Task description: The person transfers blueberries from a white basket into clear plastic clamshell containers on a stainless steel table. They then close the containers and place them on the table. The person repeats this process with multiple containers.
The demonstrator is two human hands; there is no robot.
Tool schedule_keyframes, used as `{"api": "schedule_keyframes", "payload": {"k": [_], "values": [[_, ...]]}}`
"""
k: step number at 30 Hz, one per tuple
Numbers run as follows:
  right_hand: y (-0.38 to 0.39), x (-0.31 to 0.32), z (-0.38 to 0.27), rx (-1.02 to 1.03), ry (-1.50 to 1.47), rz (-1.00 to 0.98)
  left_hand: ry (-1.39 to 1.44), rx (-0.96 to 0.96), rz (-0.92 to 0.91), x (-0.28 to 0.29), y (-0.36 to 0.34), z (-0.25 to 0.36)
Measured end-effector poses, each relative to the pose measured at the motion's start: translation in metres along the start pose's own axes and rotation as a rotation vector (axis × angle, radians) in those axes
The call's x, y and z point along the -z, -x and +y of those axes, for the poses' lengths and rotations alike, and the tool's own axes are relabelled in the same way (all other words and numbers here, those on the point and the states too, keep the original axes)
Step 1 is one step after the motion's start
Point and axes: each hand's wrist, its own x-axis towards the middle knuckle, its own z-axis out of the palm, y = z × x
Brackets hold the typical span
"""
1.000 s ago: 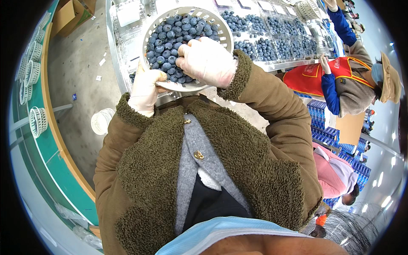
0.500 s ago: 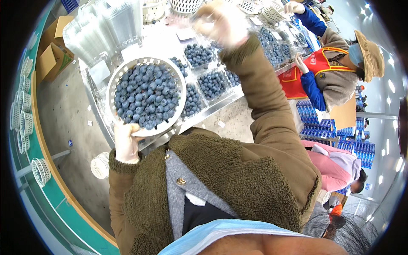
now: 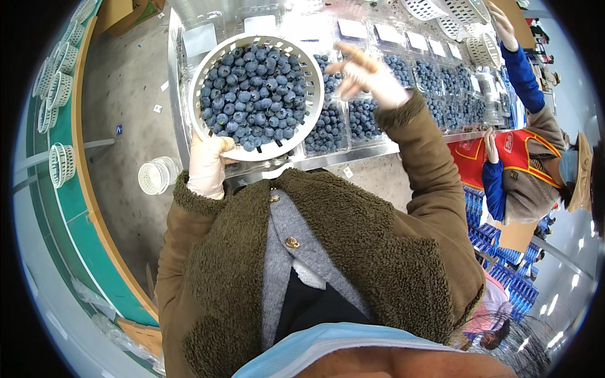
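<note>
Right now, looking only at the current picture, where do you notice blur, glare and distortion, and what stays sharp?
In the head view, the right hand is blurred, while the blueberries in the white basket look fairly sharp; in the head view, glare bleaches a patch beyond the basket; also in the head view, fisheye distortion bows the wooden edge at left.

Took the right hand (image 3: pixel 370 79) out of the white basket (image 3: pixel 277 150), reached across the counter (image 3: pixel 372 150), then came back above the clear containers (image 3: pixel 346 133).
</note>
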Motion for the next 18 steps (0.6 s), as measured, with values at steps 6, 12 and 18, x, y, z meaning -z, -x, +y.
{"api": "schedule_keyframes", "payload": {"k": [6,12,18], "values": [[0.016,-0.064,0.01,-0.225,-0.288,-0.255,0.012,-0.091,-0.055,0.003,0.009,0.004],[0.016,-0.091,0.02,-0.343,-0.564,-0.11,-0.006,-0.13,-0.058,0.018,0.014,-0.002],[0.01,-0.116,0.017,-0.271,-0.571,-0.207,0.064,-0.145,-0.017,0.038,0.024,-0.004]]}}
